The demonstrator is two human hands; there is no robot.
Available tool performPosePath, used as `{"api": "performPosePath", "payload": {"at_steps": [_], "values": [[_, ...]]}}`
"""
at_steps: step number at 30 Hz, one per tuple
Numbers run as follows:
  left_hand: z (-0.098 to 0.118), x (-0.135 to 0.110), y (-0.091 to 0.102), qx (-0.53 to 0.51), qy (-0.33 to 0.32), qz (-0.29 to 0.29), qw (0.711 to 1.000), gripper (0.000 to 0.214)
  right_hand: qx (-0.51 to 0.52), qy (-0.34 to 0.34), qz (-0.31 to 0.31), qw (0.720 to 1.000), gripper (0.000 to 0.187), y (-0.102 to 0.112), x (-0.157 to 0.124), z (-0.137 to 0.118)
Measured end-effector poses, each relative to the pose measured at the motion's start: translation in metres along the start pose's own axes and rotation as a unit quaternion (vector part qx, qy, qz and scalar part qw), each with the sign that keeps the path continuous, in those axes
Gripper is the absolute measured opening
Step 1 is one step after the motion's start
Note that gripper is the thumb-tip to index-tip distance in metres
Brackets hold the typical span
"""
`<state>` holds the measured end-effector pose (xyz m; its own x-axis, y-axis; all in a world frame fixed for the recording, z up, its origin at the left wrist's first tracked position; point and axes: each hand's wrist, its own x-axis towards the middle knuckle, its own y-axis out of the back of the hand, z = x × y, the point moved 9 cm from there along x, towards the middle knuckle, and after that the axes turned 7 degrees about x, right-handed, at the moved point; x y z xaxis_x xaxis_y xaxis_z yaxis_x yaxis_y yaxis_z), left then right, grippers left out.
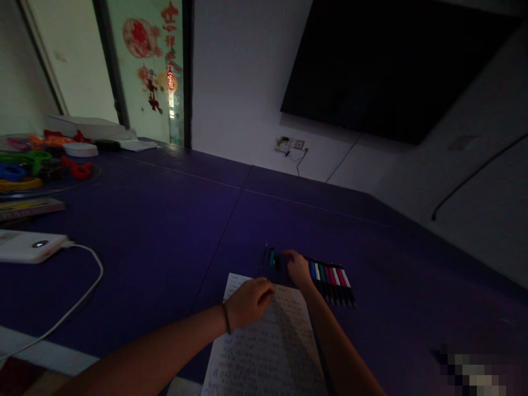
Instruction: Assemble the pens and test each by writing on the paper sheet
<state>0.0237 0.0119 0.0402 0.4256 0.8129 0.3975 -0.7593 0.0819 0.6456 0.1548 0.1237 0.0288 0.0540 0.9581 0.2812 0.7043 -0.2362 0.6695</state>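
Note:
My left hand point(252, 301) lies over the upper part of a handwritten sheet of paper point(264, 352), with its fingers curled in. Whether anything is inside them is hidden. Beyond the sheet's top edge, my right hand point(297, 268) has its fingers bent together beside some small pen parts; what they hold, if anything, is too dark to make out. Those parts are a thin pen refill point(264, 254), a short green pen piece point(271, 257) and a dark piece point(278, 263). Just right of my right hand is a row of several coloured pens point(332, 283).
The purple tabletop point(165, 220) reaches to the wall. At left are a white power bank point(33, 246) with a white cable point(97, 264), a box point(33, 208), and a clear tray point(97, 175) of colourful items. A black screen point(391, 66) hangs above.

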Motion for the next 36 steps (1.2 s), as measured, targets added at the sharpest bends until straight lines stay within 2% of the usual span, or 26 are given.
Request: {"api": "performPosePath", "payload": {"at_steps": [2,5,9,11,14,16,18,19,20,23,25,26,29,36], "values": [[0.010,-0.002,-0.007,0.024,-0.043,-0.036,0.998,0.019,0.089,0.011,-0.016,0.996,0.042,-0.008,0.001,-0.001],[0.016,-0.004,-0.011,0.049,-0.067,-0.059,0.995,0.019,0.229,0.008,-0.029,0.973,0.041,-0.013,0.003,-0.001],[0.016,-0.004,-0.009,0.064,-0.072,-0.052,0.994,0.018,0.364,0.009,0.001,0.931,0.037,0.001,-0.003,0.001],[0.017,-0.005,-0.010,0.078,-0.081,-0.055,0.992,0.018,0.368,0.014,0.046,0.929,0.035,0.019,-0.012,0.004],[0.026,-0.010,-0.016,0.135,-0.123,-0.083,0.980,0.017,0.308,0.008,0.146,0.940,0.026,0.051,-0.033,0.010],[0.035,-0.015,-0.023,0.196,-0.172,-0.107,0.959,0.015,0.266,0.001,0.211,0.941,0.019,0.070,-0.050,0.008],[0.044,-0.022,-0.030,0.256,-0.230,-0.119,0.931,0.010,0.238,0.034,0.245,0.939,0.017,0.080,-0.067,-0.008],[0.048,-0.026,-0.033,0.278,-0.258,-0.121,0.917,0.009,0.233,0.071,0.232,0.942,0.017,0.077,-0.073,-0.022],[0.051,-0.029,-0.036,0.293,-0.282,-0.122,0.905,0.009,0.228,0.121,0.193,0.947,0.017,0.069,-0.079,-0.040],[0.052,-0.037,-0.042,0.317,-0.326,-0.113,0.884,0.014,0.176,0.262,0.005,0.949,0.013,0.022,-0.100,-0.092],[0.051,-0.040,-0.044,0.322,-0.343,-0.101,0.876,0.019,0.147,0.280,-0.101,0.943,0.010,-0.009,-0.110,-0.104],[0.051,-0.041,-0.045,0.322,-0.350,-0.094,0.875,0.019,0.137,0.270,-0.134,0.943,0.010,-0.020,-0.112,-0.105],[0.054,-0.041,-0.041,0.311,-0.360,-0.060,0.878,0.020,0.114,0.227,-0.172,0.952,0.013,-0.035,-0.109,-0.095],[0.058,-0.039,-0.033,0.311,-0.362,-0.013,0.879,0.023,0.105,0.214,-0.179,0.954,0.018,-0.036,-0.104,-0.090]]}}
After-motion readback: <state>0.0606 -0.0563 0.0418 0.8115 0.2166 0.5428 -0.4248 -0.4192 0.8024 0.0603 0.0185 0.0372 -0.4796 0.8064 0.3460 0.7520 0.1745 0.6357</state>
